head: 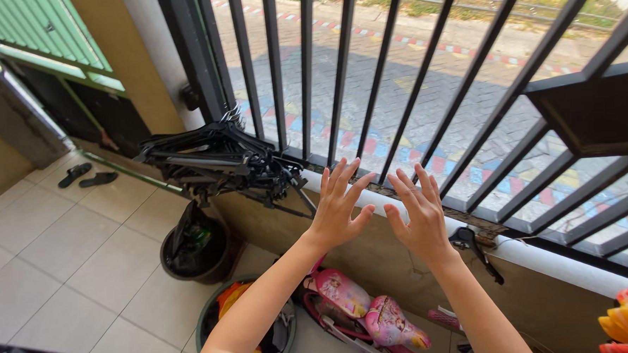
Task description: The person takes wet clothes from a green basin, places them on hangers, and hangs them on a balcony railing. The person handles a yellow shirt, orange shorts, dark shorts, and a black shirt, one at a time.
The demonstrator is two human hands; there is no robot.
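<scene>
Both hands are raised with fingers spread wide, holding nothing: the left hand [336, 207] and right hand [420, 214] hover side by side before the black railing [380, 68]. Nearest the left hand, a bundle of black hangers [222, 163] rests on the ledge [543, 251].
</scene>
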